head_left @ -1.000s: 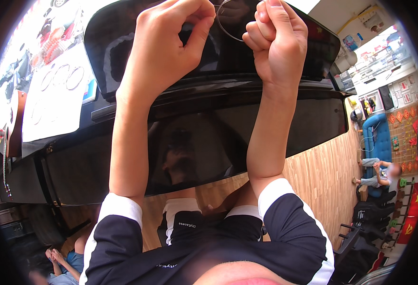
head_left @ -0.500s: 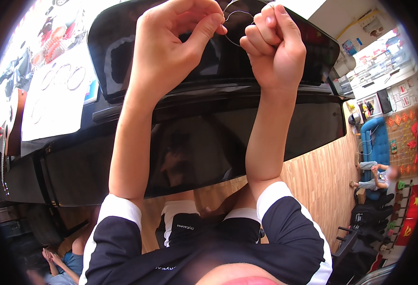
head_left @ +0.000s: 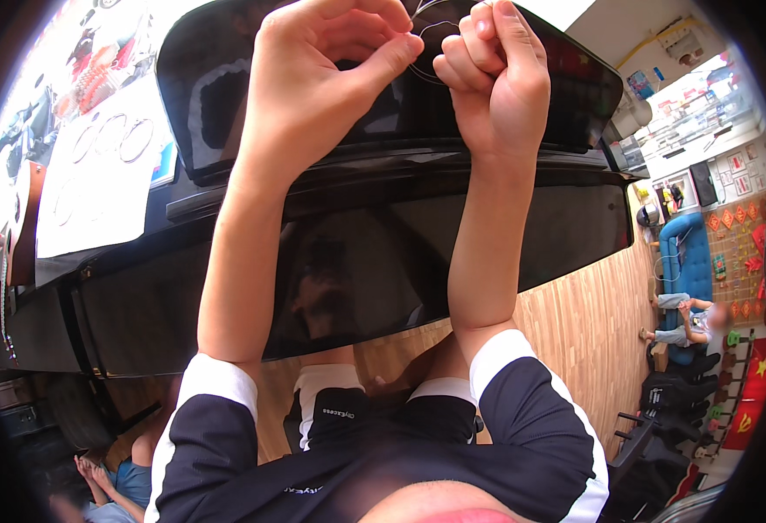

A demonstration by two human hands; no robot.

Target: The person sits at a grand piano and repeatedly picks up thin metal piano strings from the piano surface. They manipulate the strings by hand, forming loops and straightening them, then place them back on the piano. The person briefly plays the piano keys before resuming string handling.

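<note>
A thin, silvery wire (head_left: 440, 24) loops in the gap between my hands near the top edge, above a glossy black piece of furniture (head_left: 383, 253) shaped like a piano. My left hand (head_left: 309, 105) pinches one part of it between thumb and fingertips. Curled into a loose fist, my right hand (head_left: 507, 91) grips the wire with thumb and index finger. The top of the loop runs out of the picture, and the fingertips partly hide both held parts.
Several similar wire loops (head_left: 136, 141) lie on a white sheet (head_left: 95, 209) at the left. Beside it stands a brown wooden object (head_left: 27, 222) with a bead chain. A seated person (head_left: 697, 322) and a blue sofa (head_left: 686, 261) are at far right; another person (head_left: 113, 488) sits lower left.
My right hand has shifted slightly left and up, and my left hand slightly right, so they are closer together. The wire loop between them has changed shape a little.
</note>
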